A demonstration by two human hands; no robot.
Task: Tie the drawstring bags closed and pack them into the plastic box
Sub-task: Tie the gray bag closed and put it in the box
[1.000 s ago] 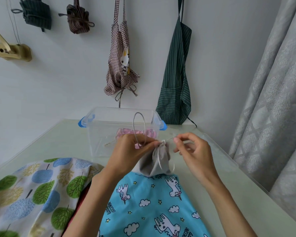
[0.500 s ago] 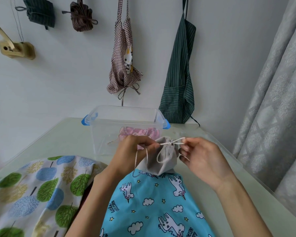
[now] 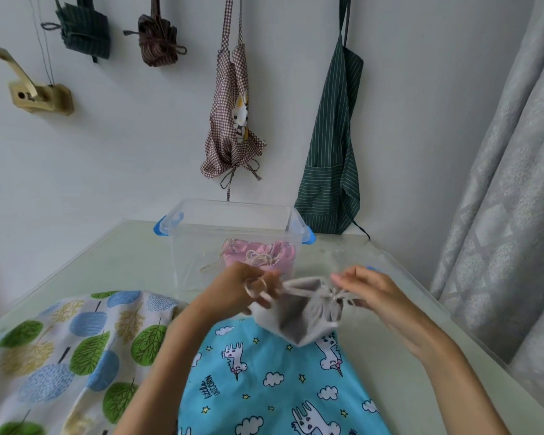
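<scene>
A small grey drawstring bag (image 3: 299,318) hangs between my hands, just above a blue unicorn-print bag (image 3: 264,381) lying on the table. My left hand (image 3: 245,293) grips a loop of the white cord at the bag's left side. My right hand (image 3: 371,293) pinches the cord at the gathered neck on the right. Behind them stands the clear plastic box (image 3: 233,221) with blue latches. A pink bag (image 3: 258,255) with a loose cord lies inside it.
A white bag with green and blue trees (image 3: 63,359) lies at the left on the pale green table (image 3: 107,265). Aprons and tied bundles hang on the wall behind. A grey curtain (image 3: 500,183) runs along the table's right edge.
The grey bag has tipped sideways and stretched wider between my hands. My right hand moved right, drawing the cord out. My left hand now has a cord loop round its fingers.
</scene>
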